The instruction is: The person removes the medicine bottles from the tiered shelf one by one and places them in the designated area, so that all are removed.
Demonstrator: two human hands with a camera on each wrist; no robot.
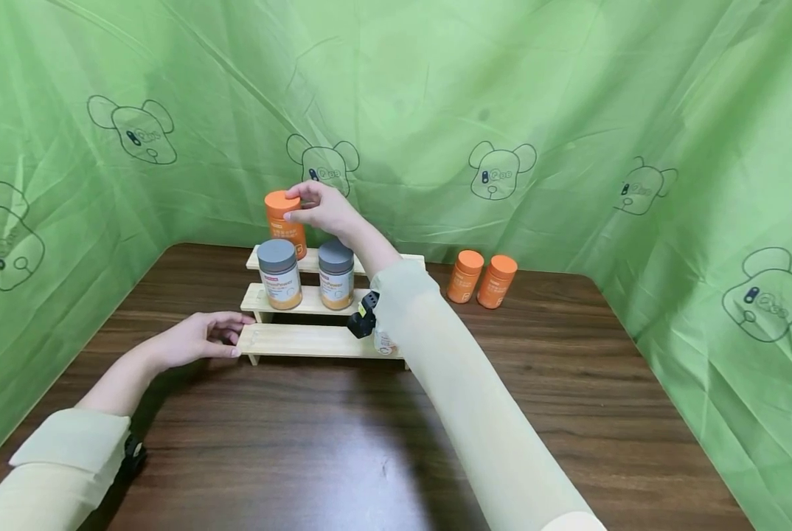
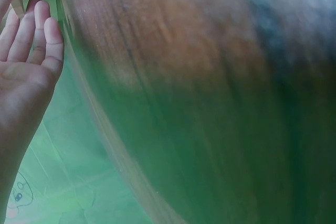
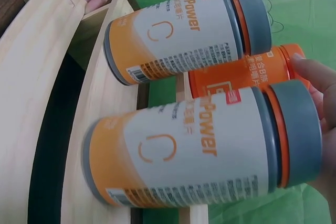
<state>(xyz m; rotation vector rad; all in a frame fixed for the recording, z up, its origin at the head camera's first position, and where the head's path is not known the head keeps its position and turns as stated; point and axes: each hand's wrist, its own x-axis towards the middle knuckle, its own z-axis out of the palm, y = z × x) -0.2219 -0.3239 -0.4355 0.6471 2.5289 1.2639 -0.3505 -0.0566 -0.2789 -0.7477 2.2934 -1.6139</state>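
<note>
A three-tier wooden rack [image 1: 310, 341] stands on the table. My right hand [image 1: 326, 210] pinches the orange lid of an orange bottle [image 1: 288, 230] at the left of the top tier; the right wrist view shows the thumb on that lid. On the middle tier stand two grey-lidded white and orange bottles, a left one [image 1: 280, 279] and a right one [image 1: 335, 280]. My left hand [image 1: 193, 341] holds the left end of the bottom tier, thumb at the front and fingers behind. In the left wrist view its fingertips meet the wood at the top left.
Two more orange bottles, one [image 1: 465, 276] beside another [image 1: 497, 282], stand on the dark wooden table [image 1: 568, 383] right of the rack. A white bottle [image 1: 384, 343] on the bottom tier is mostly hidden by my right sleeve. Green cloth [image 1: 409, 96] surrounds the table's back and sides.
</note>
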